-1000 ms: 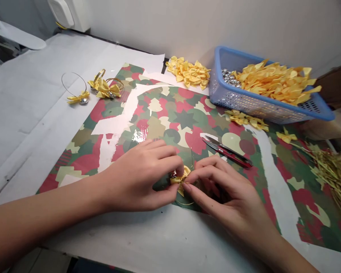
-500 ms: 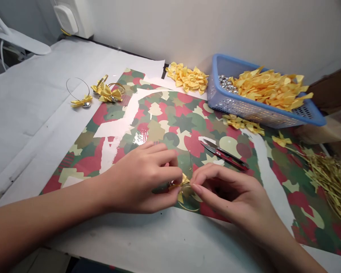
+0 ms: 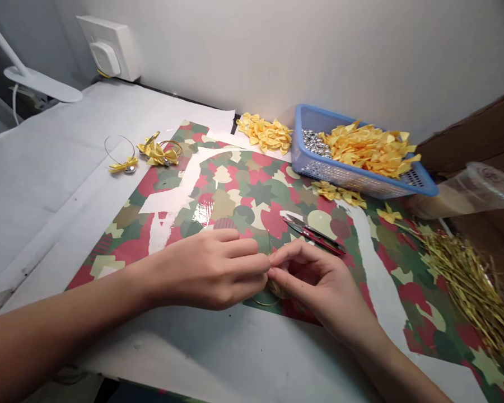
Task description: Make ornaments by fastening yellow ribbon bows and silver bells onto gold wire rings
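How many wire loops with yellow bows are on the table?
3: one wire loop with a bow lies alone, and two more overlap to its right, the upper one and the lower one. Another may be hidden there.

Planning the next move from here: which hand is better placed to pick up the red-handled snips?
Probably the right: the right hand lies closer to the red-handled snips, which rest just beyond it on the wrapping paper, while the left hand is farther off, beyond the yellow ribbon bow.
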The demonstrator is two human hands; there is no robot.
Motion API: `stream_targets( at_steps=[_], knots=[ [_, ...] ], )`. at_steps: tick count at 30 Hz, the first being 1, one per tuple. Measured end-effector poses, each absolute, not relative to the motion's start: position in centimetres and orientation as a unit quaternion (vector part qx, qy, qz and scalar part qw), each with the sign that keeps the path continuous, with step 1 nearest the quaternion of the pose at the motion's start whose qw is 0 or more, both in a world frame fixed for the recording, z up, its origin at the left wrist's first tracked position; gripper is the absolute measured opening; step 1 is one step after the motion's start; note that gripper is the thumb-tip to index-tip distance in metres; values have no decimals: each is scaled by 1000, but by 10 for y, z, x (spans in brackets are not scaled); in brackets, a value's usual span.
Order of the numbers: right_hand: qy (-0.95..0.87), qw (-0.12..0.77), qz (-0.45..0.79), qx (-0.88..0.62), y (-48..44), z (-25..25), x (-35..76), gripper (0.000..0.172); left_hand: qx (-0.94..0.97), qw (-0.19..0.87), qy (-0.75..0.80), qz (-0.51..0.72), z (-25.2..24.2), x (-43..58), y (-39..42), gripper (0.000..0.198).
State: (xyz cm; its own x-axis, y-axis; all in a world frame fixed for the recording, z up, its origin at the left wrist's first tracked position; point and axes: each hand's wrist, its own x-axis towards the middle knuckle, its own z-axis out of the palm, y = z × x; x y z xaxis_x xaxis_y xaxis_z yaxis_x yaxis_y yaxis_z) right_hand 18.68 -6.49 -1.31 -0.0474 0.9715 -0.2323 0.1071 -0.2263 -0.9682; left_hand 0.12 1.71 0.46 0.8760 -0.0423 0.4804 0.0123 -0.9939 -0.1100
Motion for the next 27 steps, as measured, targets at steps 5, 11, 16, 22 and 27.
stream_targets(
  at_steps=[5,11,16,22,27],
  knots=[
    [-499,399,499,-586,-68,-14,182,19,-976,66,6,-208,5,-1,19,32],
    [-564,393,420,-593,-73,-10,177,7,-980,82,0,-181,6,-3,18,29],
    [-636,388,323,-583,-78,-10,175,4,-983,52,-2,-178,7,-4,16,27],
    [-685,373,245,-576,-82,-8,174,9,-980,-10,-40,-196,5,-2,12,27],
    [-676,372,266,-578,-83,-7,171,7,-961,-145,-120,-201,6,1,7,19]
  ],
)
